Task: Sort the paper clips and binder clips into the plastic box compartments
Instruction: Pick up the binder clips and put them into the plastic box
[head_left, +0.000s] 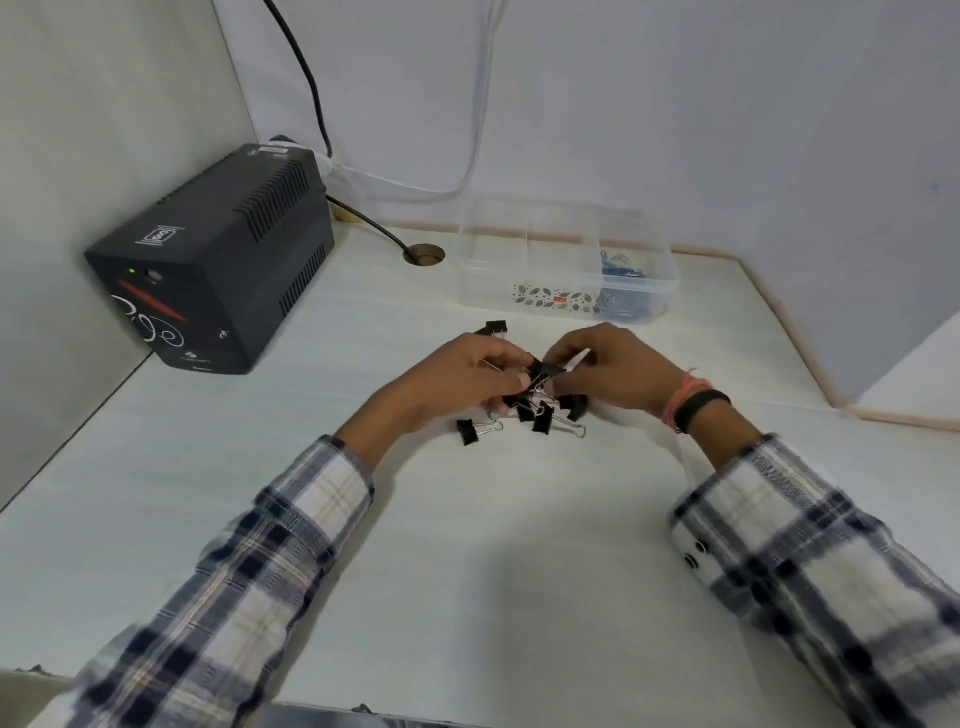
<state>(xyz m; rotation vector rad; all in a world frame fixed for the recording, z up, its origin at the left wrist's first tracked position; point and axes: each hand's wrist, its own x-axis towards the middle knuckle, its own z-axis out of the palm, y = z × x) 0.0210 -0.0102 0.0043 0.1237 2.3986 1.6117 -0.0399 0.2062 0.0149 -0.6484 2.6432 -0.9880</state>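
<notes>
The left hand and the right hand are meeting over the middle of the white worktop, fingers curled inward, and both are pinching the same black binder clip held just above the surface. Whether either hand is gripping further clips underneath cannot be told, as the fingers are hiding that part.

Directly below the hands, a small cluster of loose binder clips is lying on the worktop, their silver wire handles pointing various ways. One clip is sitting a little to the left of the cluster, and another clip is lying apart on the far side of the left hand.

Beyond the hands, near the back wall, a clear plastic box with inner dividers is standing open. Blue paper clips are resting in its right-hand compartment; the remaining compartments are looking bare, though the clear plastic is making that hard to judge.

A black power unit with a small green light is sitting at the far left of the worktop, with cables running up the wall behind it. Both arms are wearing plaid sleeves, and the right wrist is carrying a dark band beside pink threads.
</notes>
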